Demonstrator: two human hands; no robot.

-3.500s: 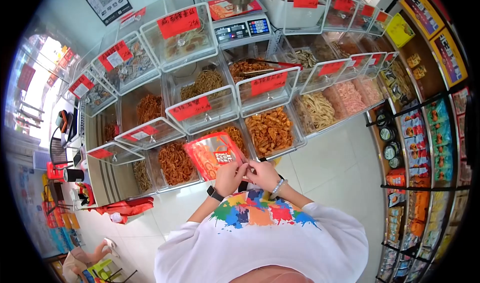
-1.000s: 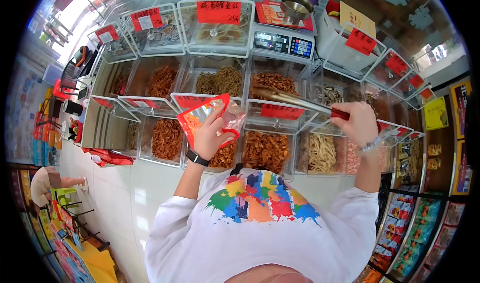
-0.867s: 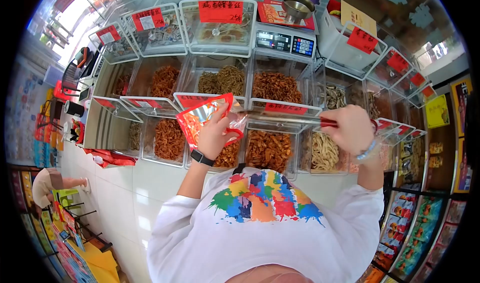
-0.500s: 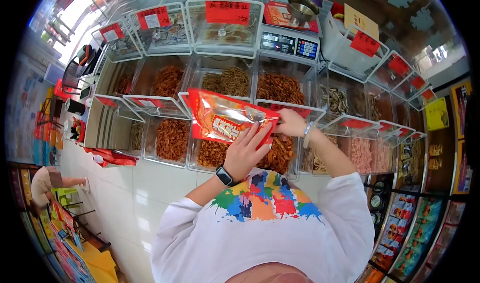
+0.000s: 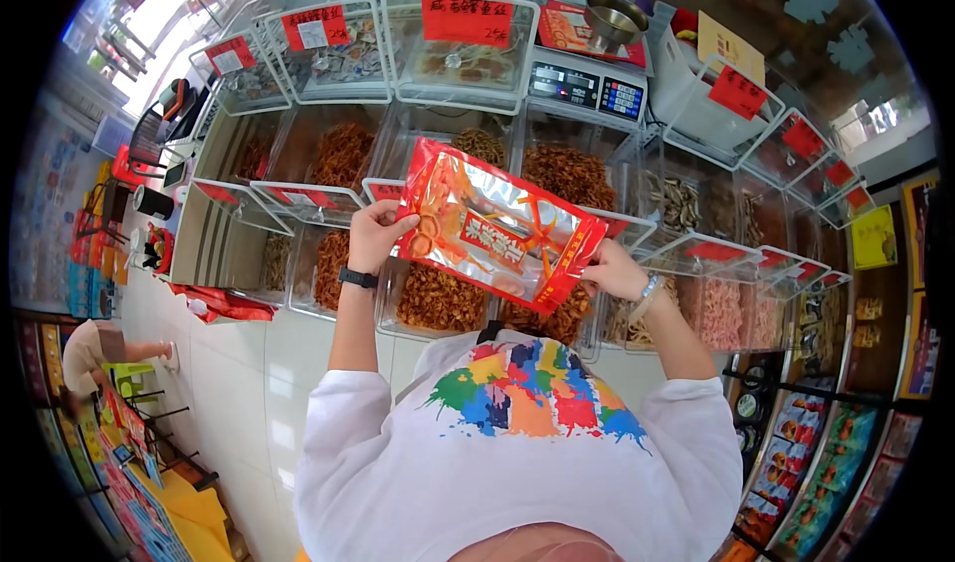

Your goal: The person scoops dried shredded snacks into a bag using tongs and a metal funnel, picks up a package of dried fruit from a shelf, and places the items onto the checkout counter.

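A red and silver food pouch (image 5: 492,239) with white lettering on a red label is stretched flat above the snack bins. My left hand (image 5: 375,238), below a dark watch, pinches its left edge. My right hand (image 5: 615,272), with a beaded bracelet at the wrist, grips the pouch's lower right corner. Under the pouch are clear bins of brown dried snacks (image 5: 438,298), partly hidden by it. Whether anything is inside the pouch, I cannot tell.
A digital scale (image 5: 585,90) with a metal bowl (image 5: 615,20) stands behind the bins. Clear bins with red price signs (image 5: 468,20) line the back. Packaged goods fill shelves (image 5: 796,433) at the right. Another person (image 5: 95,355) is at the far left.
My left hand has moved from the pouch's front to its left edge. The pouch has turned flatter and shifted right, now held at both ends. My right hand has moved slightly right and down.
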